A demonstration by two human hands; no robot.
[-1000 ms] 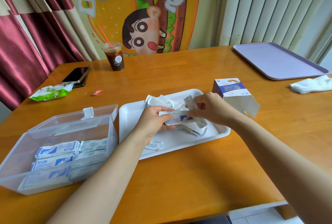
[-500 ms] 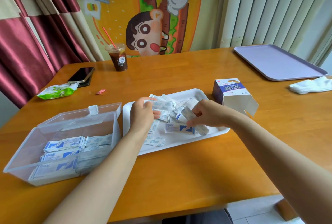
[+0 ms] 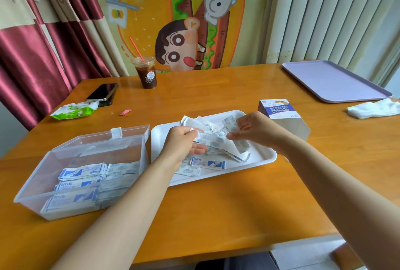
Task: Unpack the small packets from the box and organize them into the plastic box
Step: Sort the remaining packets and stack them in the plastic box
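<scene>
left hand (image 3: 184, 142), right hand (image 3: 256, 129) seemingly pinch packets (image 3: 213, 139)

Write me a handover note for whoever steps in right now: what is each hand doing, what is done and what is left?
Left hand: its grip holds several loose packets over the white tray.
Right hand: pinches packets from the same pile.
Cardboard box: open, lying beside the tray on its right; its inside is not visible.
Done: sorted packets lie in rows in the plastic box, lid open.
Left: gather the tray's packets and place them in the plastic box.
</scene>
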